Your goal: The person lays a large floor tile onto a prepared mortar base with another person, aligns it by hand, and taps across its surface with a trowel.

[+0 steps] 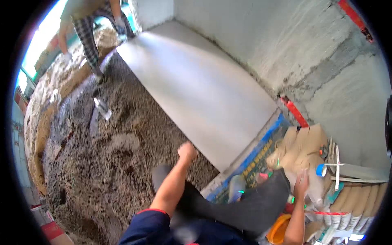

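Standing at the far edge of the mortar bed, a co-worker in checked trousers is seen. Nearer, a pale object is laid on the bed. The left hand is held just beside the left edge of a large pale slab, toward its near corner, with the fingers curled together. The slab is laid along the wall. The right hand is held near a brown sack; because of blur, its fingers cannot be made out as spread or pressed together. Farther right, a blue tape roll is seen.
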`<state>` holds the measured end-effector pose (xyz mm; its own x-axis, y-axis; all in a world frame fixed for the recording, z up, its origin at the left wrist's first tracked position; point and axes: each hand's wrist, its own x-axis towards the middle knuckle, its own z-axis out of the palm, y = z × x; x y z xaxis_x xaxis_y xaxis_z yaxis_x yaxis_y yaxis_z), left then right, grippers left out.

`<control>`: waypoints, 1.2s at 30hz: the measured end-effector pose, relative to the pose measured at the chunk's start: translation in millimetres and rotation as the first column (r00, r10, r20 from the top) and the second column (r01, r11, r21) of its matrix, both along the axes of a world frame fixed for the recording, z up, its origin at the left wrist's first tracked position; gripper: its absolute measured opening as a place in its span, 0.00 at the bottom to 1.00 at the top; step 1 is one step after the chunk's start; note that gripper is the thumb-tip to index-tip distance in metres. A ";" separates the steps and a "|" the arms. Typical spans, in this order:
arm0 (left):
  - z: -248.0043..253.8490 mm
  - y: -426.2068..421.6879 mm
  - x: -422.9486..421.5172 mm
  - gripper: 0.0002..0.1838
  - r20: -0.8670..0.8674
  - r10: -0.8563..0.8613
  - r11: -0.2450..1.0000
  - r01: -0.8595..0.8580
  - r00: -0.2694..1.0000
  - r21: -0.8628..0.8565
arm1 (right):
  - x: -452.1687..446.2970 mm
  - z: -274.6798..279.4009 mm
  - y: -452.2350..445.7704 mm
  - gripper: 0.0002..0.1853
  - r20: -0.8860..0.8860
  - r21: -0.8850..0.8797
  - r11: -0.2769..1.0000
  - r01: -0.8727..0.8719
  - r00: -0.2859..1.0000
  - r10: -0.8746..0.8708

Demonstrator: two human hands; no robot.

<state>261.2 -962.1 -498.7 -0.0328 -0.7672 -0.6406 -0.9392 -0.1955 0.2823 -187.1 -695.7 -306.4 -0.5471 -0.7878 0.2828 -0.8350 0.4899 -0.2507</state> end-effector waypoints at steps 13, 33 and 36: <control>-22.6 20.5 104.6 0.12 0.148 0.477 0.817 -0.374 0.866 -0.440 | -100.5 -71.6 -86.2 0.31 -0.309 0.293 0.908 -0.301 0.869 0.388; -78.2 36.8 -46.9 0.15 0.288 -0.266 0.827 0.372 0.920 -0.422 | -81.7 -51.8 -93.5 0.24 -0.348 0.151 0.967 -0.205 0.905 0.246; -76.0 43.1 -78.9 0.17 0.185 -0.297 0.856 0.347 0.937 -0.383 | -81.2 -52.6 -91.2 0.23 -0.327 0.141 0.975 -0.172 0.921 0.210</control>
<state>182.3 -919.1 -574.7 -0.2683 -0.9180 -0.2922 -0.9603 0.2308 0.1567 -268.3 -786.9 -359.0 -0.2700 -0.9037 0.3324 -0.9410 0.3207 0.1076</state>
